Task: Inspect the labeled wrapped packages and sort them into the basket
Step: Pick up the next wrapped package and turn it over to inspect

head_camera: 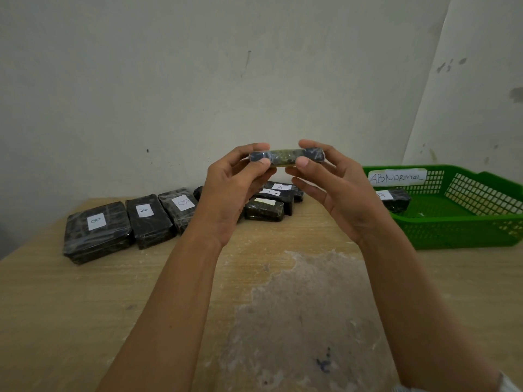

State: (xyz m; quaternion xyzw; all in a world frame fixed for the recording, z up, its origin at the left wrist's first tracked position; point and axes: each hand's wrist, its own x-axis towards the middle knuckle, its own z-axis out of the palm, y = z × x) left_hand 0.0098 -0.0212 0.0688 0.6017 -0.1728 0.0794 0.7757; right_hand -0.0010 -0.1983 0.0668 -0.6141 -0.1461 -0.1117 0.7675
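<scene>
worn wooden table (85,306) — scuffed, pale wall (198,66) behind

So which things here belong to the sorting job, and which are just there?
Job: held package, left hand, right hand, packages on the table, green basket, package in it.
Just there: table, wall.

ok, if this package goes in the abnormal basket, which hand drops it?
Probably right. Both hands hold the wrapped package edge-on, but the right hand is on the side of the green basket; the left hand would have to cross over.
</scene>
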